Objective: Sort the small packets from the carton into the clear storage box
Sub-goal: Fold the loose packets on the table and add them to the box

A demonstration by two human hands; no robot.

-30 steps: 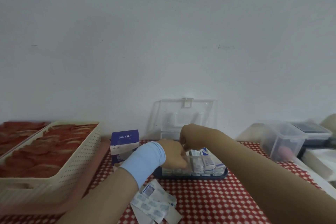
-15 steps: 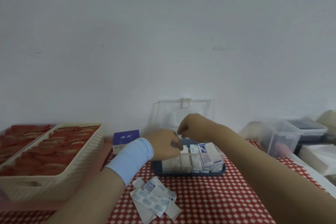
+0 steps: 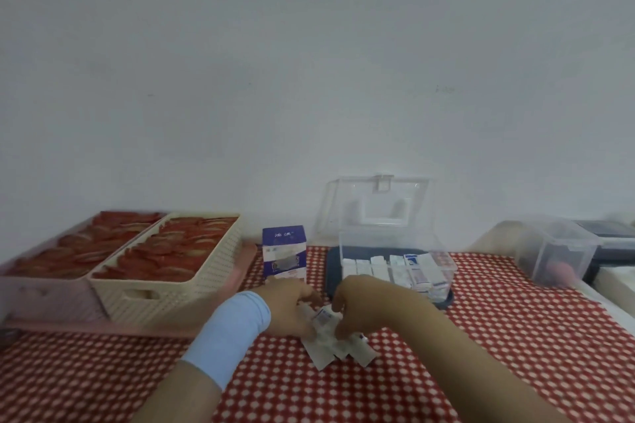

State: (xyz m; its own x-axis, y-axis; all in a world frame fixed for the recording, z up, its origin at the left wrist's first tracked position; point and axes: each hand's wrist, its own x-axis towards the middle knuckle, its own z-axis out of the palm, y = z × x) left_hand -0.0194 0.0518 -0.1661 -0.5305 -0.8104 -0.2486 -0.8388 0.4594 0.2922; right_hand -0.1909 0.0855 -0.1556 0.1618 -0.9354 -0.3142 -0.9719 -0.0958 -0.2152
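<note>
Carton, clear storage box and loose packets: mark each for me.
carton (image 3: 284,236): head view, purple upper front face.
clear storage box (image 3: 395,241): head view, bare front wall above the packets inside.
loose packets (image 3: 338,350): head view, white wrappers below the hands.

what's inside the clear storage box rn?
The clear storage box holds small packets standing upright in a row, lid open. Its front lower part is hidden behind the right hand, so the count is unclear.

- Two hands: left hand (image 3: 290,307), right hand (image 3: 364,309).
- One carton (image 3: 284,252).
- Two clear boxes: near box (image 3: 395,261), far-right box (image 3: 558,252).
- Two baskets: cream basket (image 3: 171,288), pink basket (image 3: 41,288).
- One loose pile of packets (image 3: 338,345); count unclear.
</note>
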